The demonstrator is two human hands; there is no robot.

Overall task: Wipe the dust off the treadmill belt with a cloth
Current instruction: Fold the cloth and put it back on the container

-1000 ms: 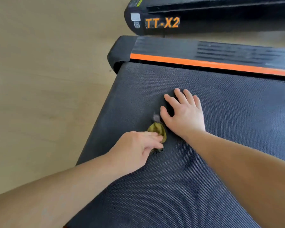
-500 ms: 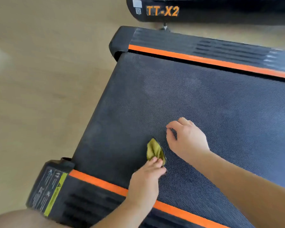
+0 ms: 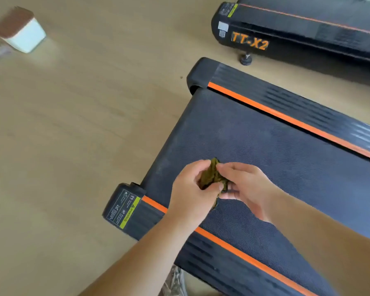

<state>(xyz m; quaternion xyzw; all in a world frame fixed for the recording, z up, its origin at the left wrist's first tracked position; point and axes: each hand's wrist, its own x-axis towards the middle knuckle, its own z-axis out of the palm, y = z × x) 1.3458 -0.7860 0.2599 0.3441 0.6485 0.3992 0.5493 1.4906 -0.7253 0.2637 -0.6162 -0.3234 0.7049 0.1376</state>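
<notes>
Hands meet at the centre of the head view, both pinching a small crumpled olive-green cloth [image 3: 212,177] between them. The left hand [image 3: 192,189] comes up from the lower middle of the frame, its fingers curled and closed on the cloth's left side, with the thumb pressed against the cloth's lower edge. The right hand [image 3: 246,186] enters from the lower right, its fingertips [image 3: 221,166] together on the cloth's upper right part. Whether the cloth touches the surface below cannot be told.

Under the hands lies the dark treadmill belt [image 3: 276,150], running from the centre toward the right edge, with pale dusty patches near its left end. An orange stripe [image 3: 286,119] borders the belt on the upper side, and another borders it on the lower side. At the lower left of the belt sits a black end cap with a warning label [image 3: 124,207]. In the upper right stands a second machine marked TT-X2 [image 3: 250,42]. On the wooden floor [image 3: 83,124], in the upper left corner, is a blurred white container with a brown lid [image 3: 19,30].
</notes>
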